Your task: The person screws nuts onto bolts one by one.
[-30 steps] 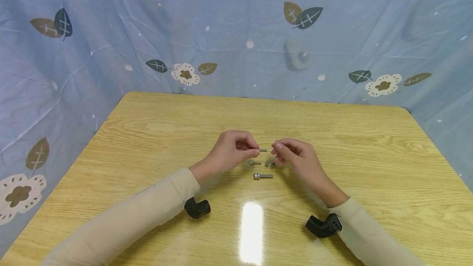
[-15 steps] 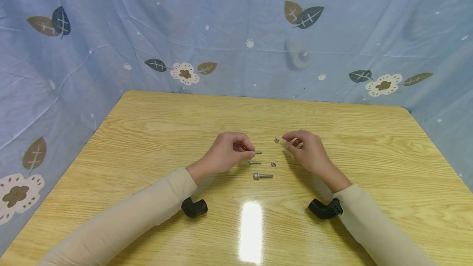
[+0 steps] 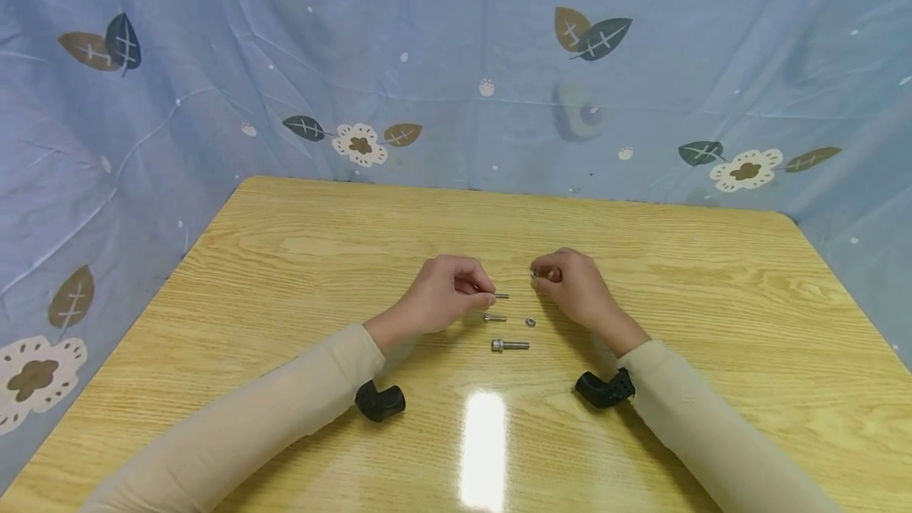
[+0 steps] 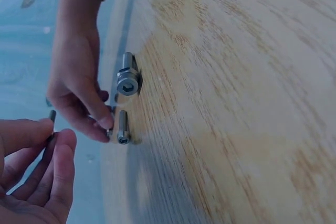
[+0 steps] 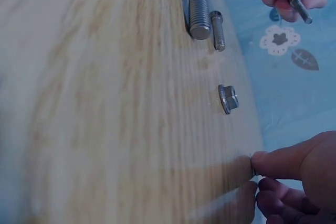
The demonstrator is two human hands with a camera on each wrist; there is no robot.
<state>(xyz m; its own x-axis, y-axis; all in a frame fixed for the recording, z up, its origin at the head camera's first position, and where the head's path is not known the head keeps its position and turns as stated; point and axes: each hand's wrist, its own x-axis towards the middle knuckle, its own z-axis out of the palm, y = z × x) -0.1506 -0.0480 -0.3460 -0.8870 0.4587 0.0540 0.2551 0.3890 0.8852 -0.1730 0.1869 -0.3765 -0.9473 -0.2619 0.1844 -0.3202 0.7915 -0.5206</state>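
Observation:
In the head view my left hand (image 3: 443,291) pinches a small bolt (image 3: 503,296) between thumb and fingertips, its threaded end pointing right; the head end is hidden by the fingers. My right hand (image 3: 574,285) is at the table, thumb and finger pinching a small nut (image 3: 533,271), mostly covered by the fingertips. Nearer to me lie a second small bolt (image 3: 495,318) and a flange nut (image 3: 530,322), side by side but apart. A larger socket-head bolt (image 3: 514,345) lies in front of them, with a nut on it, close to its head.
The wooden table (image 3: 342,228) meets a blue patterned curtain (image 3: 456,62) at the back and left. Black camera mounts (image 3: 381,402) sit at both wrists. A bright light reflection (image 3: 483,450) shows on the tabletop near me.
One nut moved from beside the other nut to farther back on the table. The right hand drew away from it, then came back left and took hold. The left hand keeps its bolt.

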